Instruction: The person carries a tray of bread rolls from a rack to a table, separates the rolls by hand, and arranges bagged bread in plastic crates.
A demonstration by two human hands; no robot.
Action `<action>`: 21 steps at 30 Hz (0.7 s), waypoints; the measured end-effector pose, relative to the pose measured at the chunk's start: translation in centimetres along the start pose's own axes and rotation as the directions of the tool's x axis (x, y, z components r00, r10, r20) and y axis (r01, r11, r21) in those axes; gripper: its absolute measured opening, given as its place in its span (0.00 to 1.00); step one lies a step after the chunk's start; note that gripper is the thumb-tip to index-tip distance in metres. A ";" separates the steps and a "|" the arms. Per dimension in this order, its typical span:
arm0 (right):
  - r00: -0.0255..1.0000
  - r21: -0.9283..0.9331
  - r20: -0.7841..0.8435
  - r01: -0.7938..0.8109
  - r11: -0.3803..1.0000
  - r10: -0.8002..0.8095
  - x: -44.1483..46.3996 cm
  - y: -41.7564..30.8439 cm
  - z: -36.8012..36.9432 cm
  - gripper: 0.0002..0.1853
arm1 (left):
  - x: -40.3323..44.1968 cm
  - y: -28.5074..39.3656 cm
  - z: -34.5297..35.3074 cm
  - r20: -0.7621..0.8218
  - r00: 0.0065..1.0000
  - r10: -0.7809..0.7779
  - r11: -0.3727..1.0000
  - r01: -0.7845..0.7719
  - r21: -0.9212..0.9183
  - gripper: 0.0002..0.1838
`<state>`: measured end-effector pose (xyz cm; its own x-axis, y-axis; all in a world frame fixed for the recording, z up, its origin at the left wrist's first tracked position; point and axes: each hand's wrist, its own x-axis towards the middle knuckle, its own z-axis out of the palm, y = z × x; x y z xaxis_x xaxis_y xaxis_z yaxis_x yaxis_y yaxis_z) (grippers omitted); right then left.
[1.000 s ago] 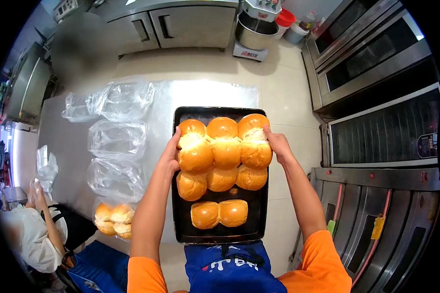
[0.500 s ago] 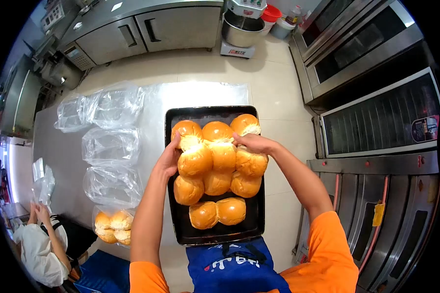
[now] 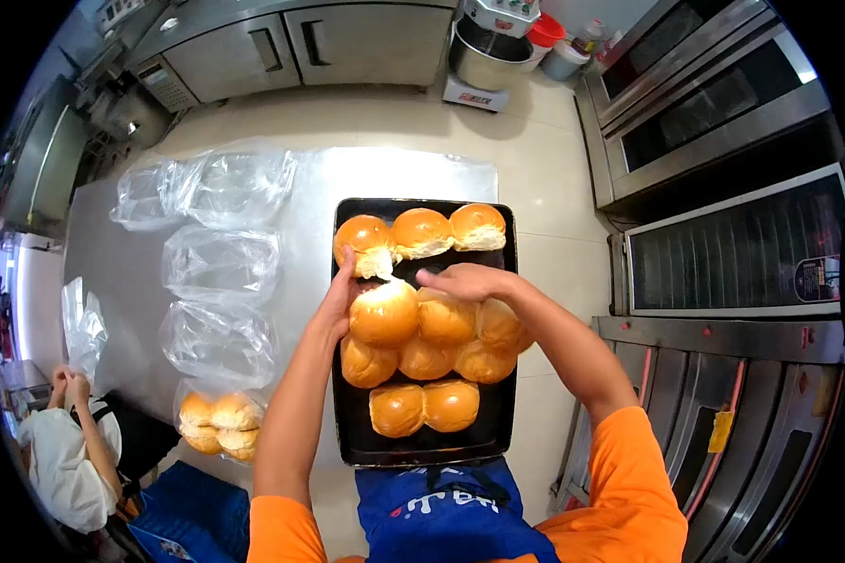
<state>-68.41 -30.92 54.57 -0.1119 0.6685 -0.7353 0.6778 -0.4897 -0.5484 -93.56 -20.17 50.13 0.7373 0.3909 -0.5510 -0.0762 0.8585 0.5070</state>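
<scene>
Glossy golden bread buns [image 3: 383, 314] are joined in a block of two rows, tilted over the black baking tray [image 3: 347, 441]. My left hand [image 3: 340, 298] grips the block's left edge, thumb up by the gap and fingers mostly hidden. My right hand [image 3: 474, 281] lies across the block's far edge, thumb pointing left and its other fingers hidden behind the bread. Beyond the gap, a row of three buns [image 3: 422, 233] sits at the tray's far end. A torn strand of white crumb still links its left bun to the block. Two joined buns [image 3: 424, 407] lie near the tray's front.
Clear plastic bags [image 3: 221, 263] lie on the metal table [image 3: 113, 300] to the left, with a bag of buns [image 3: 221, 422] at its near edge. Another person [image 3: 70, 460] handles a plastic bag at far left. Ovens [image 3: 723, 122] stand on the right, a mixer [image 3: 488, 56] beyond.
The block has come away from the far row of three, opening a gap between them. Both hands and the block have shifted toward me; the far row now rests on the tray.
</scene>
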 end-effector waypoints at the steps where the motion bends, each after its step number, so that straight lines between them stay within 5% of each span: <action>1: 0.999 -0.131 0.031 0.045 0.990 -0.041 -0.2 -0.9 0.2 0.50 | 0.1 0.1 -0.3 0.002 1.000 -0.004 1.000 0.004 0.009 0.46; 5: 0.957 -0.055 -0.132 0.255 0.965 -0.260 -1.3 -1.3 1.0 0.42 | -0.7 0.3 -1.0 -0.003 0.996 -0.093 0.995 0.093 0.039 0.45; 6: 0.912 -0.020 -0.272 0.312 0.950 -0.306 -1.6 -0.7 1.5 0.33 | -1.7 0.7 -1.0 -0.008 0.987 -0.163 0.986 0.163 0.044 0.45; 7: 0.801 -0.096 -0.516 0.298 0.950 -0.303 -2.0 -0.1 1.9 0.30 | -2.6 1.0 -0.9 -0.012 0.972 -0.236 0.970 0.236 0.049 0.45; 9: 0.413 -0.217 -0.865 0.205 0.954 -0.285 -3.3 1.3 3.0 0.25 | -3.9 0.8 -1.0 -0.029 0.964 -0.264 0.963 0.265 0.046 0.45; 12: 0.312 0.219 -0.930 0.049 0.974 0.193 -6.7 4.7 5.6 0.23 | -5.2 -1.5 -2.1 0.073 0.990 -0.120 0.993 0.119 0.012 0.43; 15: 0.470 0.353 -0.803 -0.120 0.928 0.366 -8.4 6.6 10.7 0.27 | -6.4 -5.7 -5.0 0.022 0.998 -0.051 0.996 0.049 0.073 0.45; 17: 0.511 0.249 -0.796 -0.215 0.944 0.326 -8.8 6.4 12.9 0.31 | -8.0 -7.3 -4.9 0.081 0.997 -0.004 0.982 -0.011 0.188 0.45; 21: 0.485 0.255 -0.799 -0.263 0.931 0.356 -7.0 6.8 13.6 0.43 | -9.8 -7.5 -2.4 0.060 0.998 -0.019 0.967 0.003 0.254 0.46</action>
<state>-72.84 -46.56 50.58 0.7673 0.5973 -0.2337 0.4750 -0.7740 -0.4187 -101.83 -29.61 50.16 0.7775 0.3538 -0.5200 0.0990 0.7476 0.6567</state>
